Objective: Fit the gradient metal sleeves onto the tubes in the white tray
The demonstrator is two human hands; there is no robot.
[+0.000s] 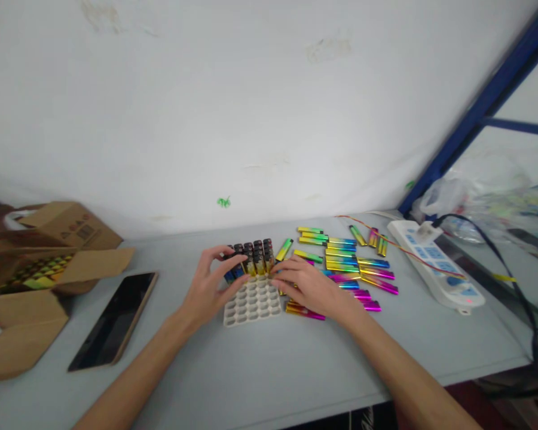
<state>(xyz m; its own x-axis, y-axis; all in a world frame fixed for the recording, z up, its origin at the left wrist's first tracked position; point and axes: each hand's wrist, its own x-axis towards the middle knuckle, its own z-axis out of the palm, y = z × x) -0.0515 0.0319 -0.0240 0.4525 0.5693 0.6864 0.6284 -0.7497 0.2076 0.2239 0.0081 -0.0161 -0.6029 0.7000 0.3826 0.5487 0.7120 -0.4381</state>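
A white tray of round-cornered holes lies on the table. Its far rows hold upright lighters with black tops and shiny yellow or blue bodies; the near rows show bare holes. My left hand curves around the left side of the standing lighters, thumb and forefinger apart, fingertips close to the front row. At the right end of that row, the fingertips of my right hand are drawn together against a yellow lighter. Its grip is partly hidden. Loose rainbow-coloured lighters lie to the right, partly behind my right hand.
A black phone lies left of the tray. Beyond it stand an open cardboard box with lighters and another carton. On the right are a white power strip, a thin red wire and a blue metal frame. A white wall rises behind.
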